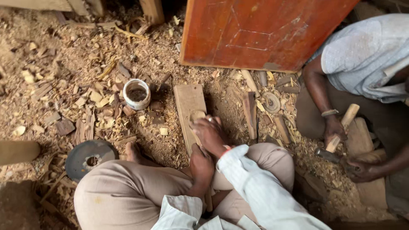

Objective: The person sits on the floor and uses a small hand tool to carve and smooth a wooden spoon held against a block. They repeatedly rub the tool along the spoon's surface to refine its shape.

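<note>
I sit on the floor with my knees drawn up and a narrow wooden plank [187, 100] lying between them, pointing away from me. A round shallow recess [197, 115] is cut into the plank. My right hand [209, 134] presses down on the plank just below the recess, fingers bent; what lies under them is hidden. My left hand [201, 164] grips the plank nearer to me, directly behind the right hand. The plank's near end runs down between my legs.
Wood chips and sawdust cover the floor. A white cup [136, 93] stands to the left and a dark round disc [87, 157] lies by my left knee. A red-brown door panel [264, 30] leans at the back. At right, a co-worker's hand holds a wooden mallet [345, 123].
</note>
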